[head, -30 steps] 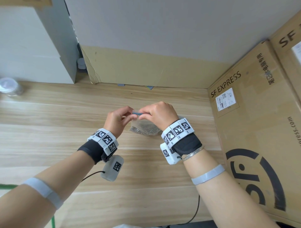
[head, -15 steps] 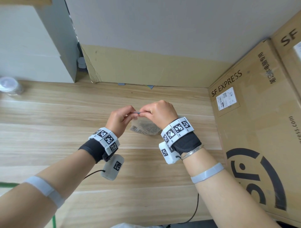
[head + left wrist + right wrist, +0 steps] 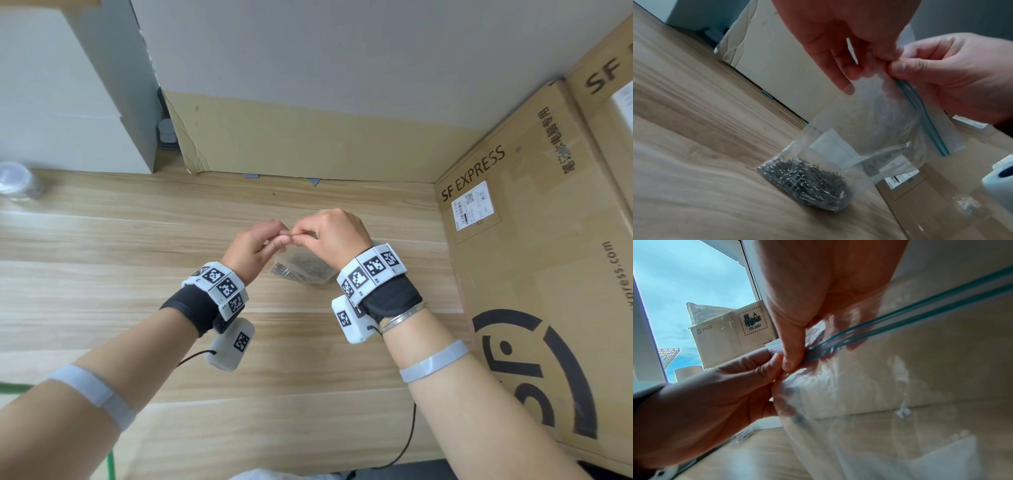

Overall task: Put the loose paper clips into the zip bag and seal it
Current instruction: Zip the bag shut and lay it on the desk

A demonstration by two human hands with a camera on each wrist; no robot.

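Observation:
A clear zip bag (image 3: 301, 269) with a teal zip strip (image 3: 920, 113) hangs from both hands over the wooden table (image 3: 137, 240). Its bottom rests on the wood, and a heap of silver paper clips (image 3: 803, 180) lies inside it. My left hand (image 3: 282, 237) pinches the top edge at one end. My right hand (image 3: 300, 236) pinches the zip strip (image 3: 900, 318) right beside it, so the fingertips of the two hands almost touch. In the right wrist view the strip runs off to the right past my right thumb (image 3: 791, 360). No loose clips show on the table.
A large SF Express cardboard box (image 3: 531, 274) walls off the right side. A cardboard sheet (image 3: 308, 144) leans on the back wall and a white box (image 3: 68, 102) stands at back left. A clear round container (image 3: 17, 181) sits far left. A cable (image 3: 404, 445) trails near the front edge.
The two pinching hands have drawn together along the bag's top. The stretch of teal strip seen between them a second ago is now covered. The bag stays in place.

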